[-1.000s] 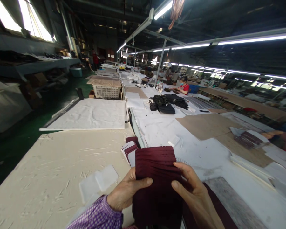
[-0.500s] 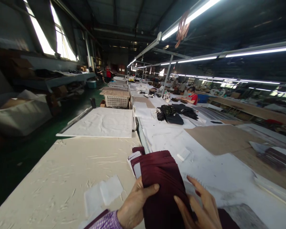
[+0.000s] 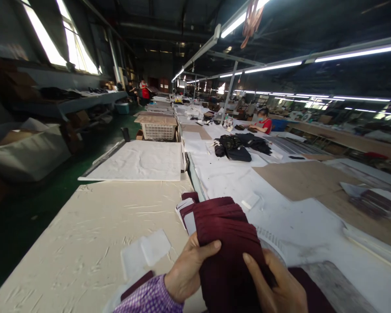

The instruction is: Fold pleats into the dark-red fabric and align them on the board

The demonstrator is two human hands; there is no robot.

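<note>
A stack of maroon fabric pieces (image 3: 230,237), fanned at the top edge, is held between both hands low in the middle of the view. My left hand (image 3: 189,269), in a purple checked sleeve, grips its left side with the thumb on top. My right hand (image 3: 275,287) clasps the right side, thumb across the cloth. Behind the stack lie more maroon pieces with white pieces (image 3: 186,208) between them. Two small white fabric pieces (image 3: 146,252) rest on the cream table cover (image 3: 94,226) to the left.
White sheets (image 3: 140,161) cover the table beyond, with a white basket (image 3: 158,130) further back. A pile of dark garments (image 3: 237,148) lies on the right table, brown card (image 3: 299,182) beside it. A person in red (image 3: 264,124) sits far off. Green floor (image 3: 35,195) runs along the left.
The stack has turned in my hands and its top edge is fanned again. My right hand has closed from loose fingers onto the stack's right side.
</note>
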